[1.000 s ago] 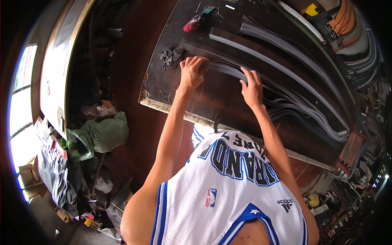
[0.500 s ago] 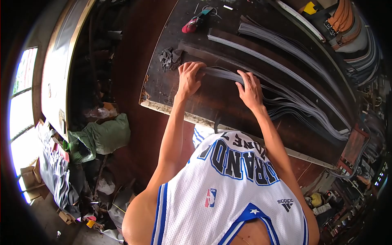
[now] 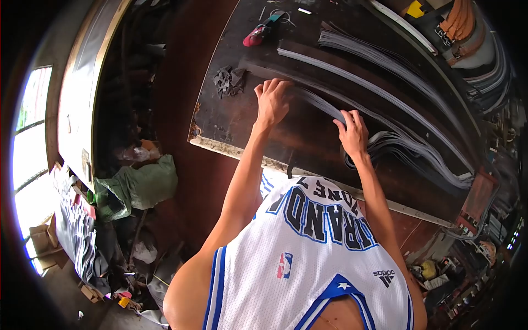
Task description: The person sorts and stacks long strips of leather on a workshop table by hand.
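A bundle of long, thin dark grey strips (image 3: 319, 103) lies along the dark tabletop and stretches between my two hands. My left hand (image 3: 273, 100) has its fingers curled over the bundle's left end, which they hide. Farther along, my right hand (image 3: 353, 133) is closed around the same strips. Beyond this hand the strips bend into loose loops (image 3: 404, 146) toward the right. Just behind the held bundle, another row of strips (image 3: 341, 98) runs across the table.
More strip stacks, a grey one (image 3: 341, 66) and a thicker one (image 3: 379, 58), lie farther back. Dark scraps (image 3: 229, 81) sit left of my left hand, near a red-and-teal tool (image 3: 258, 35). Brown belts (image 3: 457, 25) hang at upper right. The table's worn edge (image 3: 231, 148) faces me.
Both hands have moved right along the table, with the held strips shifting along. The loose strips past my right hand have bunched into tighter, higher loops.
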`<state>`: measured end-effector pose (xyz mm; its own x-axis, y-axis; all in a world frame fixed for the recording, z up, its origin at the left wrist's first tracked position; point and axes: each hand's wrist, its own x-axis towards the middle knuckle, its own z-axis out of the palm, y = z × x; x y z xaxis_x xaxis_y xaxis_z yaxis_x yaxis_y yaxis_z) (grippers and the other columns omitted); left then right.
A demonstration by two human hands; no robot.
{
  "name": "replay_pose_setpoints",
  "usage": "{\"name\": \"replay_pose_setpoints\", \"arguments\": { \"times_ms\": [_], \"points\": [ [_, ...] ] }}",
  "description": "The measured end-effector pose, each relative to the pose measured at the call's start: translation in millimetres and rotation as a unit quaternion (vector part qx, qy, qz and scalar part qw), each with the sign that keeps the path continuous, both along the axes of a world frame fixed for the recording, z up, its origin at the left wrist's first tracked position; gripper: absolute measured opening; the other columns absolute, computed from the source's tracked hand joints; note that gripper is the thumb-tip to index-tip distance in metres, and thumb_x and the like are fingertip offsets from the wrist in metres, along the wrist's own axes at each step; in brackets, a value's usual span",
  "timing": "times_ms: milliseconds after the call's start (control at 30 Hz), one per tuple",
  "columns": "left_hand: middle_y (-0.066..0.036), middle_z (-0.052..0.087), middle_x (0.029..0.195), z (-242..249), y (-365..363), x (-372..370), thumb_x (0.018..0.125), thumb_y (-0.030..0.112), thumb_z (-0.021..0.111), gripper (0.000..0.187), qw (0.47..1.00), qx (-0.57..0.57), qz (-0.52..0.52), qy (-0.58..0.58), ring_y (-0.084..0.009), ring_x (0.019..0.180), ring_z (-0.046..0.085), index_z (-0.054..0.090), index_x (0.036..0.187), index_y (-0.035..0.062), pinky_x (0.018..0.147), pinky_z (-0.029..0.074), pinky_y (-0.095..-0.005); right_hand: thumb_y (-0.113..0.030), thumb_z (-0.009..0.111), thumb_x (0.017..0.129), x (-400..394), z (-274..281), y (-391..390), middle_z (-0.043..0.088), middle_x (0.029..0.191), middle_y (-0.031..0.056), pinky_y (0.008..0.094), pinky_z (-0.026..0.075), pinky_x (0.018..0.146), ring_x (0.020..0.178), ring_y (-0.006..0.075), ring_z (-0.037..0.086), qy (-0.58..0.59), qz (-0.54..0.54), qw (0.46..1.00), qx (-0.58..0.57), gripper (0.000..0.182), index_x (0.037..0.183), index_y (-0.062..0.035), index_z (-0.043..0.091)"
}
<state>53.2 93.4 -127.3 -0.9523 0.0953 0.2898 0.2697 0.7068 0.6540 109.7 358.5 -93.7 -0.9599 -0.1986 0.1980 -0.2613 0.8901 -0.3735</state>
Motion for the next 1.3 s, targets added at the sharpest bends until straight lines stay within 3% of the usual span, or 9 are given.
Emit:
{"name": "replay_pose_setpoints", "arguments": {
  "times_ms": [200, 700, 967, 1067, 1300],
  "points": [
    [-0.003, 0.064, 0.105, 1, -1, -4, 0.072, 0.011, 0.073, 0.043, 0.999, 0.032, 0.009, -0.004, -0.0252, 0.107, 0.055, 0.063, 0.113, 0.0129, 0.099, 0.032, -0.0435, -0.022, 0.073, 0.086, -4, -5, -2, 0.058, 0.099, 0.0099, 0.0414, 0.050, 0.076, 0.086, 0.0310, 0.060, 0.009, 0.000, 1.000, -0.005, 0.034, 0.113, -0.0044, 0.063],
    [-0.003, 0.066, 0.110, 7, -3, -7, 0.073, 0.010, 0.074, 0.046, 0.999, 0.017, 0.002, -0.036, -0.0245, 0.113, 0.055, 0.063, 0.118, 0.0133, 0.102, 0.031, -0.0429, -0.022, 0.074, 0.086, -5, -3, -3, 0.058, 0.099, 0.0099, 0.0419, 0.050, 0.078, 0.087, 0.0314, 0.060, 0.008, -0.017, 1.000, -0.001, 0.035, 0.115, -0.0061, 0.063],
    [-0.001, 0.066, 0.105, -3, -10, -3, 0.075, 0.012, 0.074, 0.035, 0.999, 0.043, -0.024, 0.023, -0.0236, 0.105, 0.058, 0.064, 0.108, 0.0140, 0.098, 0.034, -0.0434, -0.018, 0.077, 0.082, -5, 6, -7, 0.057, 0.110, 0.0079, 0.0418, 0.045, 0.090, 0.104, 0.0277, 0.057, -0.007, -0.029, 1.000, 0.002, 0.052, 0.130, -0.0117, 0.059],
    [-0.001, 0.068, 0.105, -5, -13, 1, 0.076, 0.011, 0.074, 0.034, 0.998, 0.049, -0.048, 0.010, -0.0239, 0.104, 0.059, 0.064, 0.108, 0.0136, 0.098, 0.034, -0.0430, -0.015, 0.078, 0.080, -6, 7, -8, 0.056, 0.114, 0.0065, 0.0438, 0.043, 0.093, 0.108, 0.0269, 0.055, 0.056, -0.018, 0.998, 0.017, 0.051, 0.127, -0.0123, 0.059],
    [0.000, 0.068, 0.108, -3, -20, 12, 0.078, 0.009, 0.072, 0.039, 0.999, 0.001, -0.026, 0.040, -0.0226, 0.103, 0.059, 0.065, 0.116, 0.0162, 0.099, 0.033, -0.0415, -0.014, 0.076, 0.081, -11, 2, -13, 0.057, 0.112, 0.0081, 0.0445, 0.043, 0.091, 0.102, 0.0292, 0.058, 0.019, 0.026, 0.999, -0.015, 0.042, 0.120, -0.0103, 0.059]
  ]
}}
